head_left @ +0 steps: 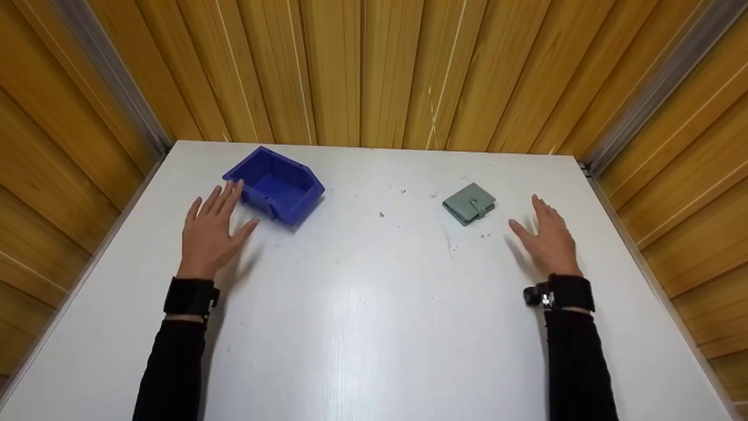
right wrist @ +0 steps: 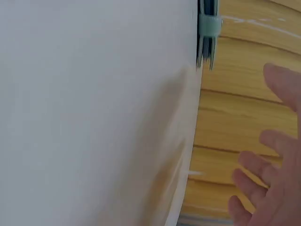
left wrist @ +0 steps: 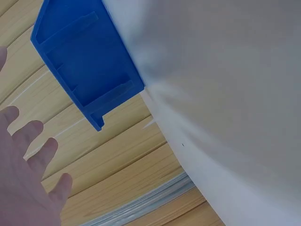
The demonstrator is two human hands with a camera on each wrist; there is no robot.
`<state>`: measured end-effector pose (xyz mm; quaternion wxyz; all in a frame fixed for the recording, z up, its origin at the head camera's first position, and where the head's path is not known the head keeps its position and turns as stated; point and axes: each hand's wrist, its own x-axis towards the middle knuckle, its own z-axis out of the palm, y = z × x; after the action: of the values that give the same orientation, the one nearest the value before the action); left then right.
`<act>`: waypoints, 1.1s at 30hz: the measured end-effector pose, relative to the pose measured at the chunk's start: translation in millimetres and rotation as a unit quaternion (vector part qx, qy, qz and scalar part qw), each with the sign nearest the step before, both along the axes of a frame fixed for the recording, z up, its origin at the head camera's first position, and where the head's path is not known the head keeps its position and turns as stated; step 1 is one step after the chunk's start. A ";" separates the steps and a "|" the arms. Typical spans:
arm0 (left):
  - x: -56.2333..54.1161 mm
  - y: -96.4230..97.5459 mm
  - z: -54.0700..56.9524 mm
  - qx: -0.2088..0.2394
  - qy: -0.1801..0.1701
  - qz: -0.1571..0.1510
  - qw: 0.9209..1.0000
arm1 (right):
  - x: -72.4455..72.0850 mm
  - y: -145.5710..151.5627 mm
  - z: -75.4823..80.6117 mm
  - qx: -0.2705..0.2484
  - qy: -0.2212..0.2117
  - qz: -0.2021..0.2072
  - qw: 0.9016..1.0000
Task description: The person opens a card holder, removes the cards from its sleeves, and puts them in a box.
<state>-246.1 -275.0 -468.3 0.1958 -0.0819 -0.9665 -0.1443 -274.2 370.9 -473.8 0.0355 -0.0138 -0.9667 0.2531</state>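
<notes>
A blue plastic storage bin (head_left: pixel 286 193) sits at the back left of the white table, its side wall (left wrist: pixel 84 56) large in the left wrist view. My left hand (head_left: pixel 210 234) hovers at the bin's near left side, fingers spread and holding nothing. At the back right lies a small green wallet (head_left: pixel 469 203), closed by a snap strap; its edge (right wrist: pixel 207 33) shows stacked layers in the right wrist view. Just right of the wallet is my right hand (head_left: pixel 549 237), apart from it, thumb and fingers extended with nothing between them.
The white table (head_left: pixel 374 327) bears small dark specks and scuffs between the bin and the wallet. Wood-patterned panels (head_left: pixel 385 70) rise behind its back edge and at both sides, with grey metal posts (head_left: pixel 111 70) at the corners.
</notes>
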 end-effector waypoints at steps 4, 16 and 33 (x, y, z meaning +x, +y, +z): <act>-1.5 7.7 1.2 -0.005 0.007 -0.010 1.000 | -17.2 -31.2 -5.4 -0.023 -0.058 0.025 0.998; -4.7 51.5 12.1 -0.003 -0.004 -0.037 0.999 | -38.7 -80.7 -4.4 0.008 -0.106 0.124 0.987; -30.4 157.1 0.9 0.071 -0.099 -0.105 0.987 | -23.1 -157.6 -5.7 0.006 -0.104 0.246 0.964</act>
<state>-276.4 -118.0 -467.4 0.0885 -0.1539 -0.9545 -0.2396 -297.3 213.3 -479.6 -0.1288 0.1987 -0.9401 0.2452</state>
